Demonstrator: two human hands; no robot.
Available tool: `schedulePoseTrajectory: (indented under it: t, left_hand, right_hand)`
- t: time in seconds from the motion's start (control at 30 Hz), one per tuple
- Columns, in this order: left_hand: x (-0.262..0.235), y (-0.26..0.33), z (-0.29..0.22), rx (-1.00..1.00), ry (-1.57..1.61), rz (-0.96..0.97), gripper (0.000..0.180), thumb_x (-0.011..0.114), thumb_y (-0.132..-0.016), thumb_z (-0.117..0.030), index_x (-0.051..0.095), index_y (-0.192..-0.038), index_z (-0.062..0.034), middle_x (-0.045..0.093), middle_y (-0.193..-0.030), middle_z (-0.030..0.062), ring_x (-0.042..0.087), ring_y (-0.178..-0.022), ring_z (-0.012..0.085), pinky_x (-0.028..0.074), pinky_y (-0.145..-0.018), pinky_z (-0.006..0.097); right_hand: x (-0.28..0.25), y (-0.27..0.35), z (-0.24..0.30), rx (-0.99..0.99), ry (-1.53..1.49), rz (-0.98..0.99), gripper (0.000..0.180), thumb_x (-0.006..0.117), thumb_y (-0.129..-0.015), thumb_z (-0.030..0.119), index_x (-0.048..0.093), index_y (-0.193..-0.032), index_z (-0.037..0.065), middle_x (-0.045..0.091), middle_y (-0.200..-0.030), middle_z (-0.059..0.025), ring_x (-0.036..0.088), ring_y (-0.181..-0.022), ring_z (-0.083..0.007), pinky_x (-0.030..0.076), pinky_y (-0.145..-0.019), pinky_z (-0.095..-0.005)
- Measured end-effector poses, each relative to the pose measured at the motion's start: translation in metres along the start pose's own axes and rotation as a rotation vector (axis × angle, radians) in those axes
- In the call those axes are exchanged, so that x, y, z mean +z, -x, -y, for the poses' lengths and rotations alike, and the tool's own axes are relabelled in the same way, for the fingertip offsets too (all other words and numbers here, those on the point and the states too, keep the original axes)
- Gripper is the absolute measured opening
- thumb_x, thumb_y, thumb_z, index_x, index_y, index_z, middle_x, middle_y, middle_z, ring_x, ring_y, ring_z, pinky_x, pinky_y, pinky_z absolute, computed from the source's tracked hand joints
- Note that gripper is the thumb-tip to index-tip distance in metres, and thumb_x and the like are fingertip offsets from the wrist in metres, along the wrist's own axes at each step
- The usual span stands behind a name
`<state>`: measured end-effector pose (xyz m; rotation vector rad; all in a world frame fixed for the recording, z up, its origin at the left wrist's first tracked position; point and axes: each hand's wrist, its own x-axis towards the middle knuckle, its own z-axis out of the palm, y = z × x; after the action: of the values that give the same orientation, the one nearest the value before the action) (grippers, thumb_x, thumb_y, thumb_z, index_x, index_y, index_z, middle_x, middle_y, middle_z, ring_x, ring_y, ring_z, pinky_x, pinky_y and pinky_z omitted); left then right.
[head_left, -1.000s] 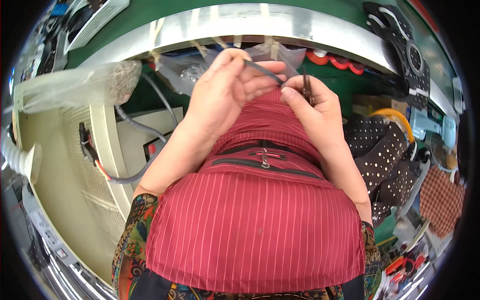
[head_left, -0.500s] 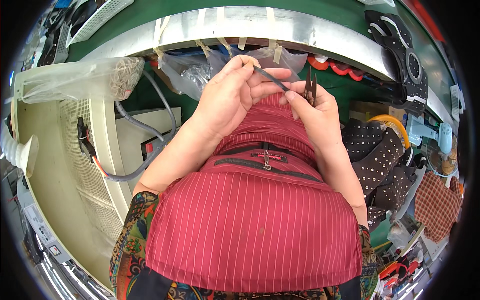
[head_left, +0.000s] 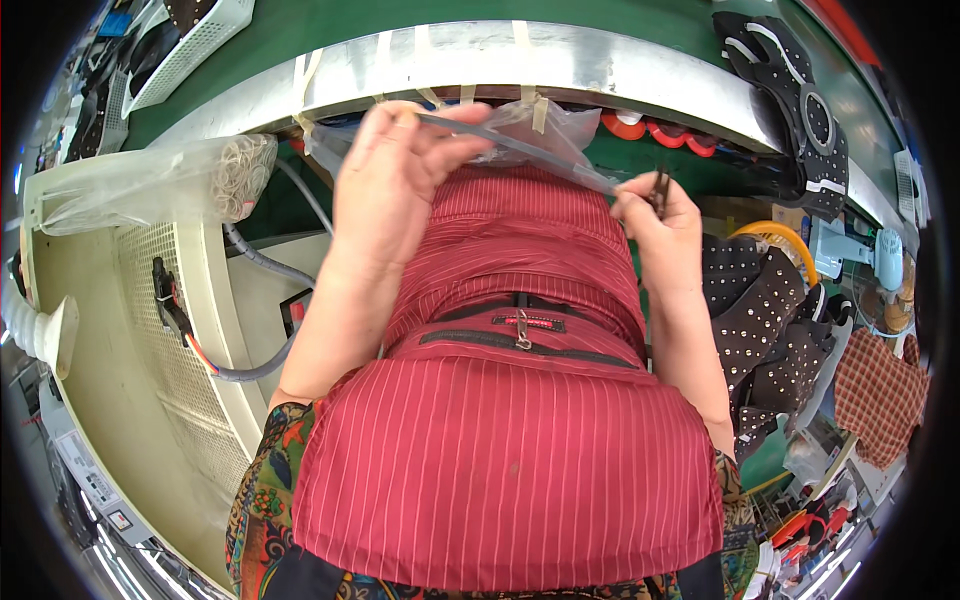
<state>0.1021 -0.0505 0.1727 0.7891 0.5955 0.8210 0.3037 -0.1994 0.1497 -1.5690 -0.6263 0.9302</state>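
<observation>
- A thin grey strip runs across the upper middle of the frame, stretched nearly straight. It slopes down from upper left to lower right. Its left end is pinched between the thumb and fingers of the left hand; its right end meets the fingers of the right hand. It looks flat, narrow and dull grey, and it crosses in front of a clear plastic bag.
- A small dark tool stands upright in the right hand, right of centre in the upper frame. Two thin prongs point upward. Its lower part is hidden in the fist.
</observation>
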Motion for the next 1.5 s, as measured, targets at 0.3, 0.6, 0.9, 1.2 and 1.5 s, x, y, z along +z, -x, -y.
schedulePoseTrajectory:
  t: [0.3, 0.6, 0.9, 1.2, 1.5]
  left_hand:
    - [-0.109, -0.007, -0.071, 0.128, -0.344, -0.353, 0.017, 0.037, -0.098, -0.015, 0.049, -0.105, -0.0052, 0.061, -0.113, 0.0222, 0.063, -0.099, 0.0316, 0.046, -0.089, 0.04]
    - [-0.156, 0.002, -0.07, 0.037, -0.415, -0.59, 0.019, 0.036, -0.1, -0.018, 0.047, -0.105, -0.0043, 0.06, -0.115, 0.0186, 0.062, -0.1, 0.0289, 0.046, -0.088, 0.038]
    - [-0.128, 0.01, -0.044, -0.094, -0.456, -0.324, 0.015, 0.048, -0.096, -0.018, 0.056, -0.102, -0.0065, 0.064, -0.097, 0.0106, 0.065, -0.084, 0.0212, 0.049, -0.078, 0.032]
    - [-0.012, 0.01, -0.008, -0.135, -0.676, 0.201, 0.013, 0.053, -0.093, -0.013, 0.061, -0.096, -0.0023, 0.064, -0.096, 0.0065, 0.063, -0.082, 0.0158, 0.047, -0.08, 0.029]
    - [0.04, 0.006, 0.005, -0.151, -0.81, 0.403, 0.01, 0.053, -0.091, -0.003, 0.061, -0.096, -0.001, 0.063, -0.093, 0.0045, 0.058, -0.084, 0.0103, 0.043, -0.078, 0.024]
  right_hand:
    - [-0.23, -0.006, -0.047, 0.222, -0.787, -0.319, 0.014, 0.055, -0.088, 0.009, 0.059, -0.098, 0.001, 0.063, -0.085, -0.0039, 0.048, -0.058, -0.0042, 0.03, -0.041, -0.0163]
    - [-0.406, 0.02, -0.021, -0.111, -0.928, -0.555, 0.036, 0.041, -0.093, 0.009, 0.045, -0.127, -0.004, 0.065, -0.102, -0.0172, 0.061, -0.067, -0.0092, 0.036, -0.043, -0.0168]
    - [-0.312, 0.016, 0.01, -0.008, -0.019, -0.884, 0.027, 0.062, -0.085, 0.021, 0.064, -0.102, 0.0, 0.066, -0.1, -0.0035, 0.048, -0.06, -0.0061, 0.034, -0.048, -0.0172]
    - [-0.228, 0.034, 0.039, -0.386, 1.229, -0.899, 0.022, 0.063, -0.085, 0.015, 0.064, -0.104, 0.004, 0.064, -0.094, -0.0093, 0.06, -0.084, -0.0184, 0.047, -0.076, -0.0299]
    - [-0.131, 0.03, 0.05, -0.632, 1.097, -0.614, 0.036, 0.061, -0.07, 0.001, 0.059, -0.104, 0.013, 0.059, -0.093, -0.0099, 0.06, -0.084, -0.0294, 0.051, -0.073, -0.0385]
